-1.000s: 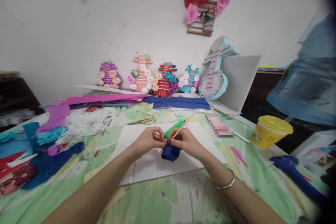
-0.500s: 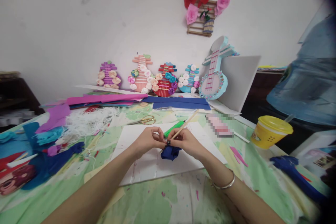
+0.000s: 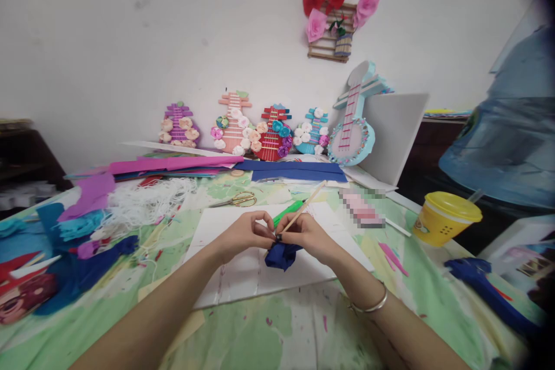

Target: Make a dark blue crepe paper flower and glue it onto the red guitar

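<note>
Over a white board (image 3: 243, 283), my left hand (image 3: 249, 234) and my right hand (image 3: 307, 234) meet at the fingertips. Both pinch the gathered top of a dark blue crumpled paper piece (image 3: 281, 256), which hangs below the fingers. A thin wooden stick (image 3: 311, 196) slants up and right from my right hand's fingers. Just behind the hands, a bright green tool (image 3: 290, 210) lies on the board. The exact contact between fingertips and paper is small and partly hidden.
Gold-handled scissors (image 3: 243, 199) lie behind the board. White string (image 3: 147, 202) and coloured paper (image 3: 91, 196) cover the left side. To the right are a yellow cup (image 3: 448, 217) and a blue glue gun (image 3: 489, 292). Decorated guitar shapes (image 3: 272, 133) stand along the wall.
The blue paper has turned slightly between my fingers, and its lower edge sits a little lower. Both hands keep their pinch, almost in the same place.
</note>
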`<state>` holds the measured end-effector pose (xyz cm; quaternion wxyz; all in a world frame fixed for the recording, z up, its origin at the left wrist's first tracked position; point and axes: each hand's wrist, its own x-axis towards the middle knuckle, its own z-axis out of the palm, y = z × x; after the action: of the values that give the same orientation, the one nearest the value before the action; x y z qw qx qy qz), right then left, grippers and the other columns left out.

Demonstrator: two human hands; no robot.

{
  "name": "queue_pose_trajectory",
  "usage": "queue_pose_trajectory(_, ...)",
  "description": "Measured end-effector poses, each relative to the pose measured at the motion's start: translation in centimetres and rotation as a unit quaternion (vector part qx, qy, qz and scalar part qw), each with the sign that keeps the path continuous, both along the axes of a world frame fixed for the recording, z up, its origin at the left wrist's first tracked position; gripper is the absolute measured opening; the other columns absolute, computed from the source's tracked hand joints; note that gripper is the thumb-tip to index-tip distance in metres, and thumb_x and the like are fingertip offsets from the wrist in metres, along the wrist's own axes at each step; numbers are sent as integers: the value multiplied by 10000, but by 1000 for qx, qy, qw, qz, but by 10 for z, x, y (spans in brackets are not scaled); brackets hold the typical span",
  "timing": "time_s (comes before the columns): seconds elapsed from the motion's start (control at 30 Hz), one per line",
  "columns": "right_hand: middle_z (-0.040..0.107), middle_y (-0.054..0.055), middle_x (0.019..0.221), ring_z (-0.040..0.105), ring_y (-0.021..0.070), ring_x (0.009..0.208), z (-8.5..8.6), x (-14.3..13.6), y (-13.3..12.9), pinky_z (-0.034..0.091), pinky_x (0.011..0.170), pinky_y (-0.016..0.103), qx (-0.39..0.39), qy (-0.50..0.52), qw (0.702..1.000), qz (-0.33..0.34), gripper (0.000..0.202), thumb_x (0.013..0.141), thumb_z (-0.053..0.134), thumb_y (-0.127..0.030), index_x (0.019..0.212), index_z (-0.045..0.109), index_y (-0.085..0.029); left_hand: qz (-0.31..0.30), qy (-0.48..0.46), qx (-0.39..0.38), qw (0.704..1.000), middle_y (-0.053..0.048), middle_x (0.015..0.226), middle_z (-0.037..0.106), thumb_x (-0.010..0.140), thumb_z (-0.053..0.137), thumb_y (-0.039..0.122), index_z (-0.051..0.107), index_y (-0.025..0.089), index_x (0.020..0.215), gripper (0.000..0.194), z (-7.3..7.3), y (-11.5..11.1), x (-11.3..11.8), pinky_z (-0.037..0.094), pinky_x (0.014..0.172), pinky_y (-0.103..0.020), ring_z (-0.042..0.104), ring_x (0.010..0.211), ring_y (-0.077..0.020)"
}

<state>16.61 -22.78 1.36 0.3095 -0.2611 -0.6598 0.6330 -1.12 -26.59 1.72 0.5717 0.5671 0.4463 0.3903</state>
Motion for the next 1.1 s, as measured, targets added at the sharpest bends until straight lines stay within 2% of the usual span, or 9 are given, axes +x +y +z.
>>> queue_pose_trajectory(0.37, 550, -20, 581, 464, 75, 530, -1, 0, 1, 313, 497, 193, 21, -10, 1000, -4, 109, 632, 651, -188, 698, 589, -127, 46, 34, 20, 998, -22, 596, 693, 547, 768, 146, 533, 140, 670, 266, 3, 1, -1, 445, 608, -228, 625, 585, -130)
queue_pose_trajectory(0.63, 558, -14, 593, 476, 80, 543, 0, 1, 1, 323, 498, 191, 25, -20, 999, 4, 87, 628, 620, -157, 708, 595, -130, 45, 34, 9, 998, -29, 610, 700, 523, 776, 143, 524, 145, 662, 287, 5, -2, -1, 449, 597, -232, 623, 586, -134)
queue_pose_trajectory(0.87, 573, -13, 620, 485, 79, 559, -2, 1, 1, 317, 520, 193, 23, -12, 999, 21, 76, 632, 618, -154, 699, 590, -131, -14, 13, -3, 1000, -18, 649, 683, 551, 771, 153, 533, 146, 726, 296, 2, 0, -1, 432, 595, -236, 592, 581, -117)
queue_pose_trajectory(1.1, 541, -29, 585, 461, 76, 539, 1, 1, 0, 299, 505, 195, 20, -15, 1000, 14, 77, 623, 625, -162, 673, 572, -136, -48, 16, 24, 998, 0, 683, 613, 603, 759, 205, 533, 138, 744, 275, 0, 1, -1, 403, 609, -235, 545, 626, -105)
